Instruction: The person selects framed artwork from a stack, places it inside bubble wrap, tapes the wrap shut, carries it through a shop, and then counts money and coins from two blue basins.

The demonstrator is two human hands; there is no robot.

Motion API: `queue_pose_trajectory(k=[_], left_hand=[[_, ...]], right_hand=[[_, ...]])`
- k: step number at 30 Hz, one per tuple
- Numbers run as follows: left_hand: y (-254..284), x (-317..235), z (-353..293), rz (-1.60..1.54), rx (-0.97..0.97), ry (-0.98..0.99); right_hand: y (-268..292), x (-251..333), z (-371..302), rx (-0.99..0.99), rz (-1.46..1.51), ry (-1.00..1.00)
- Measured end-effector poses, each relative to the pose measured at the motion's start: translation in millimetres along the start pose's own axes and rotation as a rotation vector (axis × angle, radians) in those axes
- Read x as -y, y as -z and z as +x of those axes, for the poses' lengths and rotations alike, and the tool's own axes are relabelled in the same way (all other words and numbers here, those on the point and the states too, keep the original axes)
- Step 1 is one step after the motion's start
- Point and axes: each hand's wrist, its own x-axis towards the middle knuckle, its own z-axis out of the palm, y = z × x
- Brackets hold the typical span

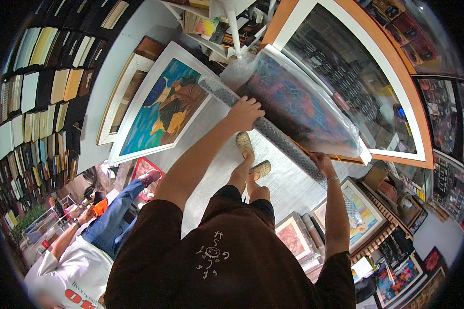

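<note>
A long grey roll of bubble wrap [286, 141] slants across the middle of the view, from upper left to lower right. My left hand [245, 113] wraps over its upper part, fingers closed. Farther down, my right hand [324, 166] grips the roll near its lower end. Right behind the roll leans a dark blue and red painting [294, 98] under clear plastic; the roll hides its lower edge. I cannot tell whether the plastic is joined to the roll.
A large mirror-like frame [417, 121] stands behind the painting. To the left leans a white-framed painting [165, 105]. Frame samples [33, 85] cover the left wall. A seated person [87, 252] is at lower left. More framed pictures [296, 234] stand at lower right.
</note>
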Motion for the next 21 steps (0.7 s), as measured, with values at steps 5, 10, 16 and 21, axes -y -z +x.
queue_pose_trajectory(k=[5, 10, 16, 21], left_hand=[[8.3, -11.0, 27.2, -0.045, -0.023, 0.069], [-0.3, -16.3, 10.3, 0.066, -0.001, 0.139], [7.0, -12.3, -24.4, -0.125, 0.029, 0.049], [18.6, 62.0, -80.9, -0.279, -0.8, 0.801]], right_hand=[[29.5, 2.4, 16.9, -0.128, 0.026, 0.021], [4.3, 82.4, 1.2, 0.065, 0.202, 0.099], [-42.0, 115.5, 32.1, 0.231, 0.084, 0.327], [-62.6, 163.6, 44.6, 0.343, 0.062, 0.305]])
